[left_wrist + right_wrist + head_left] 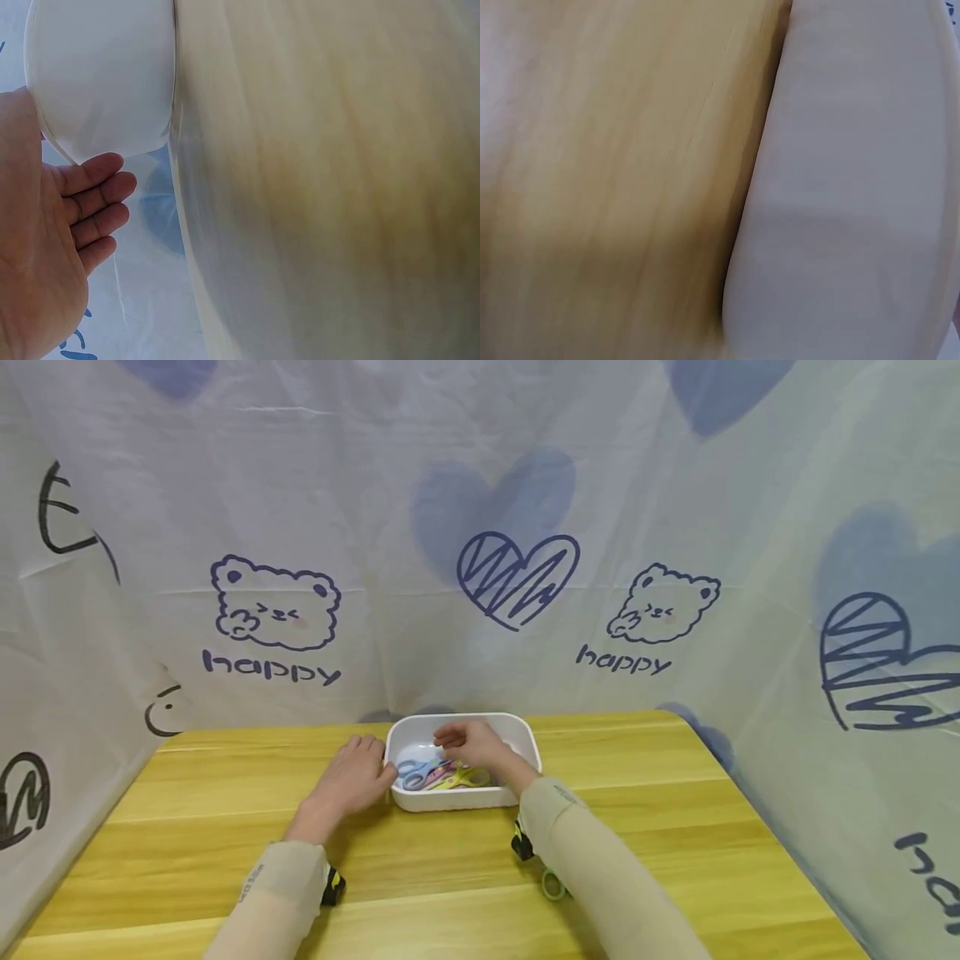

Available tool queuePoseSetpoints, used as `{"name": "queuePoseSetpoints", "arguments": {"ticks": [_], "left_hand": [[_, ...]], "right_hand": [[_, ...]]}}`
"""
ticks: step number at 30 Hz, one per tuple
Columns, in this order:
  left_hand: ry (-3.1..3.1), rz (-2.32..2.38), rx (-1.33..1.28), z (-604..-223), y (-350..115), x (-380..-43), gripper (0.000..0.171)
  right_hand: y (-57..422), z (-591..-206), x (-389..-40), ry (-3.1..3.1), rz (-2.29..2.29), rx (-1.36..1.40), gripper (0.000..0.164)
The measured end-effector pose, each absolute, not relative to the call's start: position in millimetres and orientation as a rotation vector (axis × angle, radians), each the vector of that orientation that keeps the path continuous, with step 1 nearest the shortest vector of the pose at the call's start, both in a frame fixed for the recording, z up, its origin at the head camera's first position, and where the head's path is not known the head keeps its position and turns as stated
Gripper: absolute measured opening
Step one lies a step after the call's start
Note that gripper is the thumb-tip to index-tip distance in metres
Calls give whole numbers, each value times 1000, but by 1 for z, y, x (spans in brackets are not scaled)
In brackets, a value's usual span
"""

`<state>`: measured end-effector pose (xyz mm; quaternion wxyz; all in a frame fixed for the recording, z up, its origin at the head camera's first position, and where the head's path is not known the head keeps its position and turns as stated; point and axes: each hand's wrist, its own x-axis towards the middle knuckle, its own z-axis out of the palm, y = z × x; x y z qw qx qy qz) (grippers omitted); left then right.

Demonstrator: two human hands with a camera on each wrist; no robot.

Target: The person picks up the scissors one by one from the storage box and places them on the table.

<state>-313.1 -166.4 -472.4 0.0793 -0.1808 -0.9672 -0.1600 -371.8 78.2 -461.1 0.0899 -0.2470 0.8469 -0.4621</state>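
Note:
A white plastic box [465,799] stands near the far edge of the table. Inside it lie several small scissors: a blue pair [412,774], some pink ones [442,771] and a yellow pair [471,777]. My left hand [358,774] rests at the box's left side, thumb at the rim; in the left wrist view its relaxed fingers [101,199] lie by the box's corner. My right hand [474,745] reaches over the front right rim, above the scissors, with nothing visible in its loosely extended fingers. The right wrist view has only the box's outer wall [847,180] and the table.
On the wooden table [420,877], a green ring-shaped handle [553,885] shows beside my right sleeve, which hides the rest of it. A printed curtain [405,635] hangs behind the table and along both sides.

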Motion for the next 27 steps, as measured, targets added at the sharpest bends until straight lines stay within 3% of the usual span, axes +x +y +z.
{"name": "queuePoseSetpoints", "arguments": {"ticks": [27], "left_hand": [[-2873,-494,-526,-472,-165,-311,36]], "right_hand": [[69,-469,-373,2586,-986,-832,26]]}}
